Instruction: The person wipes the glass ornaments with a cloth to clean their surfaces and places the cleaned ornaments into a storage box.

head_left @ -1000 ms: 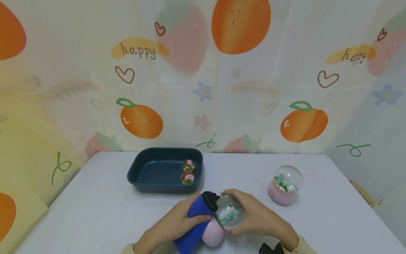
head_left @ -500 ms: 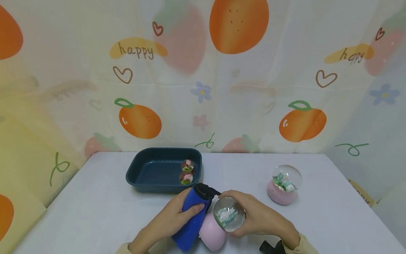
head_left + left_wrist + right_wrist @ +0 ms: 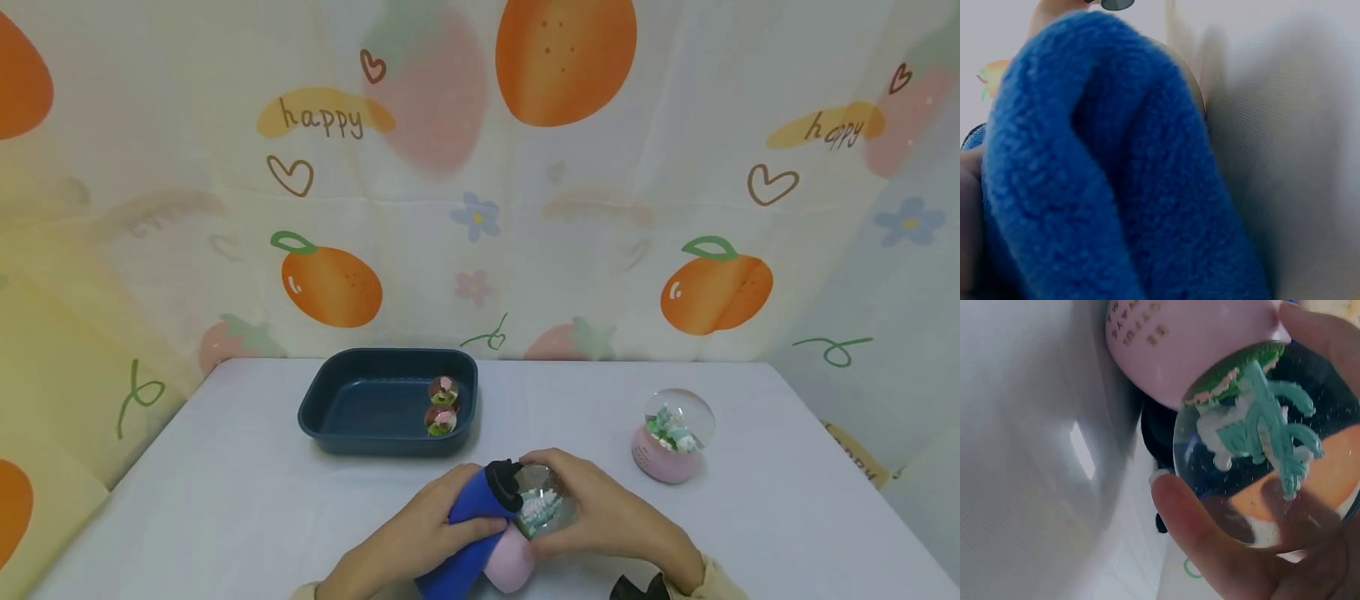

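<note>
Likely heavy, slick and breakable, the snow globe [image 3: 542, 502] sits between the right hand's [image 3: 603, 507] curled fingers and thumb, its stiff pink base [image 3: 511, 562], probably the surest hold, just beside the left hand's [image 3: 435, 523] fingers, which grip a soft blue cloth [image 3: 459, 568].

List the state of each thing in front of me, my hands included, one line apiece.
Left hand: gripping the blue cloth.
Right hand: gripping the held snow globe by its clear dome.
Blue cloth: folded over.
Held snow globe: tilted, pink base attached.
Other snow globe: standing on its base on the table.
Tray: open-topped, holding two small globes.
Small globes: together at the tray's right end.
</note>
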A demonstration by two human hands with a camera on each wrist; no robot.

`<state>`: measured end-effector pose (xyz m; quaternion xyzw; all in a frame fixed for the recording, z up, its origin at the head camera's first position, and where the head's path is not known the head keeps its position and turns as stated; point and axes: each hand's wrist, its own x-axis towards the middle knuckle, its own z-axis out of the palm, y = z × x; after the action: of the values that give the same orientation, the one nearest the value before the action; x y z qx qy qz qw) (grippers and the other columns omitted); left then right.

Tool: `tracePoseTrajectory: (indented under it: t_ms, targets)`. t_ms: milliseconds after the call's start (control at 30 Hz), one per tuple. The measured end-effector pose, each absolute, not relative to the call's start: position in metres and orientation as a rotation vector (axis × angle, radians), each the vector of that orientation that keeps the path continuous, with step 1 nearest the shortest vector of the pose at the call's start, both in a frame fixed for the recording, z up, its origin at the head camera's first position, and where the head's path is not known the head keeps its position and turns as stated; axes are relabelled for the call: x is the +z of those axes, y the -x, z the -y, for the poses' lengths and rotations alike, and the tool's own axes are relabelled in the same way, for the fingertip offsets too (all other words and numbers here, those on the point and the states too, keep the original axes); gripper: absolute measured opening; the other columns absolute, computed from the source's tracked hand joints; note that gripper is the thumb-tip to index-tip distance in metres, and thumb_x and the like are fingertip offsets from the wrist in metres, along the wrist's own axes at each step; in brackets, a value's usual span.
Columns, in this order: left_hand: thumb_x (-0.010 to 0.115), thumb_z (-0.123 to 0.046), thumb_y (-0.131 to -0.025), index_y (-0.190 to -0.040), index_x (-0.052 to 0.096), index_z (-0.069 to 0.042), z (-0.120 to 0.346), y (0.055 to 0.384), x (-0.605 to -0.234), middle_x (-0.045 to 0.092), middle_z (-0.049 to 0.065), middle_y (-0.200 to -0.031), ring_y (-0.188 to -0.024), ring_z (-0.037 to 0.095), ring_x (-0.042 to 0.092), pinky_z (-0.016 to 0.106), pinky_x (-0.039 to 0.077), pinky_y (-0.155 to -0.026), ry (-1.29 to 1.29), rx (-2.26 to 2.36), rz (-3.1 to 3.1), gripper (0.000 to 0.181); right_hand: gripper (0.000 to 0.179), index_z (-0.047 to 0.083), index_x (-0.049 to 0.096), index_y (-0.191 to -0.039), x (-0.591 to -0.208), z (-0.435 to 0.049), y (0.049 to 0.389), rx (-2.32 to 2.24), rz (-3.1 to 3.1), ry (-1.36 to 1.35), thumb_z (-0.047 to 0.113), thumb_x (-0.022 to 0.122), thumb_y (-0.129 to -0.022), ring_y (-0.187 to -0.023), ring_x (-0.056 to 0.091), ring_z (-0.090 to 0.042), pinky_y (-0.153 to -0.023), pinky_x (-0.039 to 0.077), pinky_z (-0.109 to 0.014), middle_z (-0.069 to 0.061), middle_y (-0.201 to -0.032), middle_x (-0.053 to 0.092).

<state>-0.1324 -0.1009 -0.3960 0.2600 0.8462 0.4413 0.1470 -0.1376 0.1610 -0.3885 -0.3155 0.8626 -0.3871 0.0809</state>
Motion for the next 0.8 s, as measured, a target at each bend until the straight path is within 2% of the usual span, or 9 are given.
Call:
tracePoseTrajectory:
  t_ms: [133, 267, 400, 600, 733, 800]
  targets:
    - [0.060, -0.044, -0.097, -0.125, 0.056, -0.023, 0.101, 0.135, -0.397, 0.065, -0.004, -0.113, -0.099, 0.009, 0.062, 0.028, 0.051, -0.078, -0.768, 1.303, -2.410, 0.036, 0.073, 0.021, 0.052, -0.131, -0.389, -0.162, 0.138, -1.165, -2.569, 0.997, 0.037, 0.089, -0.069, -0.113, 0.059, -0.014, -0.098, 0.049, -0.030, 0.008, -0.125, 0.061]
    - [0.060, -0.044, -0.097, -0.124, 0.056, -0.020, 0.101, 0.136, -0.398, 0.066, -0.003, -0.109, -0.092, 0.006, 0.062, 0.026, 0.051, -0.073, -0.739, 1.302, -2.374, 0.037, 0.075, 0.026, 0.049, -0.130, -0.387, -0.164, 0.139, -1.158, -2.525, 1.037, 0.032, 0.091, -0.068, -0.114, 0.057, -0.010, -0.099, 0.048, -0.029, 0.010, -0.125, 0.059]
    - [0.060, -0.049, -0.096, -0.124, 0.057, -0.022, 0.101, 0.135, -0.397, 0.066, -0.005, -0.107, -0.091, 0.005, 0.062, 0.025, 0.051, -0.073, -0.767, 1.262, -2.415, 0.039, 0.076, 0.030, 0.048, -0.132, -0.385, -0.165, 0.140, -1.117, -2.521, 1.018, 0.036, 0.090, -0.068, -0.114, 0.057, -0.008, -0.098, 0.048, -0.027, 0.011, -0.126, 0.060]
    - [0.059, -0.053, -0.095, -0.127, 0.056, -0.024, 0.101, 0.130, -0.391, 0.066, -0.007, -0.112, -0.097, 0.005, 0.062, 0.028, 0.053, -0.079, -0.796, 1.211, -2.457, 0.043, 0.085, 0.019, 0.049, -0.137, -0.383, -0.167, 0.139, -1.030, -2.575, 0.944, 0.042, 0.090, -0.066, -0.106, 0.057, -0.007, -0.089, 0.048, -0.024, 0.008, -0.128, 0.060]
    - [0.059, -0.058, -0.093, -0.132, 0.052, -0.024, 0.098, 0.127, -0.390, 0.062, -0.008, -0.120, -0.103, 0.005, 0.059, 0.031, 0.052, -0.086, -0.792, 1.163, -2.452, 0.052, 0.084, 0.017, 0.049, -0.138, -0.383, -0.169, 0.139, -1.045, -2.544, 0.906, 0.041, 0.089, -0.068, -0.113, 0.056, -0.008, -0.095, 0.047, -0.026, 0.007, -0.131, 0.059]
    - [0.060, -0.058, -0.092, -0.131, 0.052, -0.024, 0.097, 0.127, -0.392, 0.062, -0.008, -0.118, -0.102, 0.006, 0.059, 0.031, 0.052, -0.085, -0.784, 1.173, -2.432, 0.052, 0.083, 0.017, 0.048, -0.138, -0.382, -0.171, 0.139, -1.059, -2.519, 0.911, 0.041, 0.088, -0.070, -0.117, 0.055, -0.009, -0.099, 0.046, -0.026, 0.007, -0.132, 0.058]
